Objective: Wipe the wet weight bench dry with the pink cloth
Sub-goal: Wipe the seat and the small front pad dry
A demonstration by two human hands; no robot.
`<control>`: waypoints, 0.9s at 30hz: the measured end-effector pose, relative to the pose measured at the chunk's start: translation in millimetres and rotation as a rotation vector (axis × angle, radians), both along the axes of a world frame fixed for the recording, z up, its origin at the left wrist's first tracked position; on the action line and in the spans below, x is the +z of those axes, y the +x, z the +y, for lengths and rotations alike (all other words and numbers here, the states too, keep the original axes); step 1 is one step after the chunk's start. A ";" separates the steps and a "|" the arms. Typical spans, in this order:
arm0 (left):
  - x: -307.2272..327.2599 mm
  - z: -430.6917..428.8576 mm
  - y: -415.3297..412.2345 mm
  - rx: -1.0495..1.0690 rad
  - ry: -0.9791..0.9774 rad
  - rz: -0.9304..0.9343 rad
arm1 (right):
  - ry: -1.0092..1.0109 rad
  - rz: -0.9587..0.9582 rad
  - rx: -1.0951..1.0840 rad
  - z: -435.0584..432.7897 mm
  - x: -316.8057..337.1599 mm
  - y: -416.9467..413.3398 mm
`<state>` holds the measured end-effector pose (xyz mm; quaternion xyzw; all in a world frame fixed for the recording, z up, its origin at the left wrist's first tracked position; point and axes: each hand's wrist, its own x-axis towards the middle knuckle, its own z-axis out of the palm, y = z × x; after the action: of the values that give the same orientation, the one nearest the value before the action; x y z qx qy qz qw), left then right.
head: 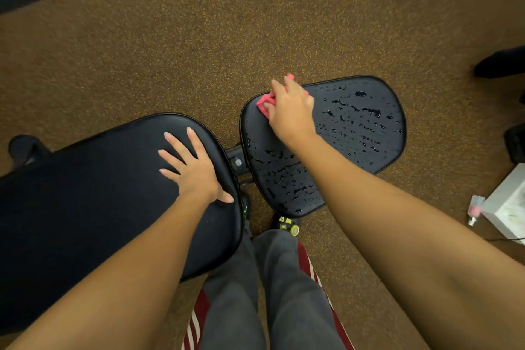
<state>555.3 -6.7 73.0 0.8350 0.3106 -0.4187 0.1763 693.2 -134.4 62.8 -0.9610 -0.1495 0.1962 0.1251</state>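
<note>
seat pad [355, 128] of the weight bench is beaded with water. pink cloth [265, 101] sits on its far-left corner, my right hand [289, 111] pressing it down, fingers mostly straight. left hand [193, 167] is splayed flat on the dry back pad [99, 193]. white box [508, 207] at right, contents not visible.

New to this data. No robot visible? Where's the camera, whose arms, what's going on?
There is no robot here. It is a single picture from a wide-angle camera worn on a person's head, looking down, so the two arms are that person's own. The left hand rests flat, fingers spread, on the larger pad of a black weight bench, which shows no drops. The right hand presses a pink cloth onto the smaller pad, which is covered in water drops. A white box and a small bottle sit on the brown floor at right.
</note>
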 end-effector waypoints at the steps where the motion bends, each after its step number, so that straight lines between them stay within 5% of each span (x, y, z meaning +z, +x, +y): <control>1: 0.0 0.1 -0.2 -0.001 -0.002 -0.004 | 0.018 -0.015 0.034 8.1 -1.4 -1.1; 7: -0.5 1.4 -2.2 -0.001 -0.004 -0.013 | 0.155 -0.064 0.365 10.4 -5.2 -48.3; 15: -0.9 1.6 -1.5 0.008 -0.016 -0.007 | 0.002 -0.095 0.122 -10.5 -1.5 5.2; 23: 0.2 1.4 -0.8 0.005 -0.014 -0.007 | 0.060 -0.048 0.433 -6.1 -8.2 -76.4; 27: 0.7 1.7 -0.9 0.005 -0.012 -0.013 | 0.151 -0.131 0.358 -32.7 -2.9 -63.7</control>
<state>554.3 -4.9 73.8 0.8359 0.3088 -0.4146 0.1844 629.5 -167.1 59.9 -0.9177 -0.3399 0.1409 0.1499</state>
